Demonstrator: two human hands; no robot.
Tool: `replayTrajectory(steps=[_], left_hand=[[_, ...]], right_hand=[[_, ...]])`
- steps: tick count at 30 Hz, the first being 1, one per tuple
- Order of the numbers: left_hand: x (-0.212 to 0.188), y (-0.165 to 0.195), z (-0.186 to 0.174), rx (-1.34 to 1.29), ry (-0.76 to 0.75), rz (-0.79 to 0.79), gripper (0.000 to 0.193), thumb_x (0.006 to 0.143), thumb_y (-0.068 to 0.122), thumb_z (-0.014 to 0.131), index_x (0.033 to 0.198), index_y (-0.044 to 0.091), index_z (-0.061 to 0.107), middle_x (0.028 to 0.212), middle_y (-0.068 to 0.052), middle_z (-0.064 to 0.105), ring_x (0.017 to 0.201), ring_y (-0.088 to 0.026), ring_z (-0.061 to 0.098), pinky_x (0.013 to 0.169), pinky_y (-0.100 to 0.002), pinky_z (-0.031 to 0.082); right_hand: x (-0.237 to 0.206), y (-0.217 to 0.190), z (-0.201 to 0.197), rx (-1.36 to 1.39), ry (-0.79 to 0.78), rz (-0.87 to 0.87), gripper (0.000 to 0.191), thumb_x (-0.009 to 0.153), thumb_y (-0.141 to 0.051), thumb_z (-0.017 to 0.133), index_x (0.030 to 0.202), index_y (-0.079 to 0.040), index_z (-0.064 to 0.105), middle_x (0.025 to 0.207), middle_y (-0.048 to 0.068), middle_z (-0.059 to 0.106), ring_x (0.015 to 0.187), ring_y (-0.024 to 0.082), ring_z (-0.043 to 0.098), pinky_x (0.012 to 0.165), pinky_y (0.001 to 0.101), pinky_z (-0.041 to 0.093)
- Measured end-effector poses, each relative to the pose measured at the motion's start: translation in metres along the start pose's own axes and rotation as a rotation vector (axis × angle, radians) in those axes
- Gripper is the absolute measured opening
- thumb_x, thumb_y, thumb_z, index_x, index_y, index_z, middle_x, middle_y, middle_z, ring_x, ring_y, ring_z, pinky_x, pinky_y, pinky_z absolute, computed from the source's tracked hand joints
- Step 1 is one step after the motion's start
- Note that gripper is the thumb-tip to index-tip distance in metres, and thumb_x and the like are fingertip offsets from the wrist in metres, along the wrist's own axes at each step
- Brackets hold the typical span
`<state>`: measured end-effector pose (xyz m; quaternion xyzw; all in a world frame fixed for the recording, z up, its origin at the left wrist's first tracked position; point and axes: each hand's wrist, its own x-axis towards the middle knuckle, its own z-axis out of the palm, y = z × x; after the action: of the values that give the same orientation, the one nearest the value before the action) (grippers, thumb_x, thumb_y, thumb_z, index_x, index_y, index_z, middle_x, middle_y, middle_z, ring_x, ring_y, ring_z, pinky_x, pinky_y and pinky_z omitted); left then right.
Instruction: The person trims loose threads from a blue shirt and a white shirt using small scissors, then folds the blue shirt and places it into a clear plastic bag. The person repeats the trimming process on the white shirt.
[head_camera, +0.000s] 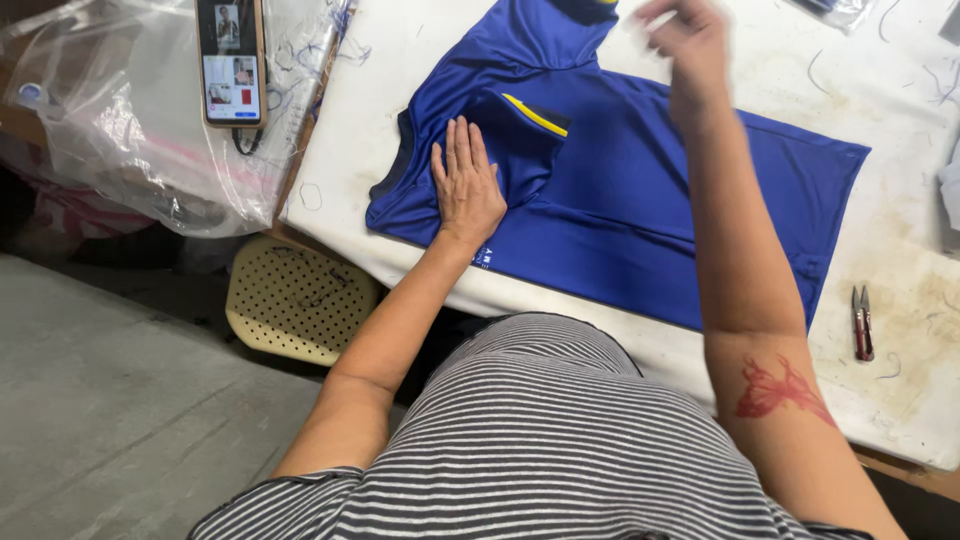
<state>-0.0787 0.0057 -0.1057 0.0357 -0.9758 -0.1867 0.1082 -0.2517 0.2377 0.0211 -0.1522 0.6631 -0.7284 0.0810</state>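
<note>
A: Start at the left. What's over there?

B: A phone (231, 62) propped upright among clear plastic bags (130, 130), screen facing the person, so it can be watched while working. Below it, off the table, a cream perforated stool (298, 298) sits tucked by the table's corner.

A: And the shirt?

B: The blue shirt (620, 190) lies flat on the white table (400, 60), collar toward the left edge, hem toward the right. One sleeve with a yellow stripe is folded in over the chest.

A: The left hand?

B: The left hand (467, 185) lies flat, fingers spread, palm pressing just beside the folded sleeve near the collar. It holds nothing; I'd judge it pins the cloth so the fold doesn't slip.

A: The right hand?

B: The right hand (688, 50) is raised above the shirt's far side and blurred. I cannot tell whether it is open or pinching anything.

A: Room to move?

B: The collar sits close to the table's left edge, little spare there. Right of the hem is bare table, with red snips (862, 322) lying near the front edge, well apart from the shirt. Loose threads dot the far right.
</note>
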Motion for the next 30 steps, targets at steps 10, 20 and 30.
replayTrajectory(steps=[10,20,30], left_hand=[[0.001,-0.004,0.003,0.018,-0.048,0.005,0.071,0.090,0.020,0.061,0.147,-0.015,0.035,0.162,-0.030,0.027,0.155,-0.042,0.021,0.125,-0.060,0.015],[0.000,0.001,0.003,-0.012,0.013,0.000,0.069,0.097,0.020,0.060,0.154,-0.009,0.033,0.163,-0.028,0.027,0.155,-0.041,0.021,0.124,-0.060,0.015],[0.006,-0.002,0.002,-0.012,0.012,0.003,0.069,0.099,0.022,0.059,0.155,-0.008,0.031,0.162,-0.029,0.027,0.154,-0.041,0.021,0.124,-0.060,0.016]], right_hand=[[-0.003,0.038,0.118,-0.447,-0.520,0.665,0.056,0.109,-0.049,0.054,0.109,0.003,0.077,0.074,0.011,0.063,0.060,0.016,0.054,0.058,0.0337,0.042],[0.025,0.021,0.081,-1.077,0.080,-0.181,0.019,0.102,-0.020,0.071,0.117,-0.009,0.074,0.093,0.018,0.073,0.084,0.037,0.070,0.076,0.0474,0.054],[-0.007,0.051,0.068,-1.035,-0.597,0.164,0.047,0.094,-0.044,0.079,0.093,0.002,0.074,0.064,0.022,0.061,0.060,0.036,0.061,0.060,0.0460,0.050]])
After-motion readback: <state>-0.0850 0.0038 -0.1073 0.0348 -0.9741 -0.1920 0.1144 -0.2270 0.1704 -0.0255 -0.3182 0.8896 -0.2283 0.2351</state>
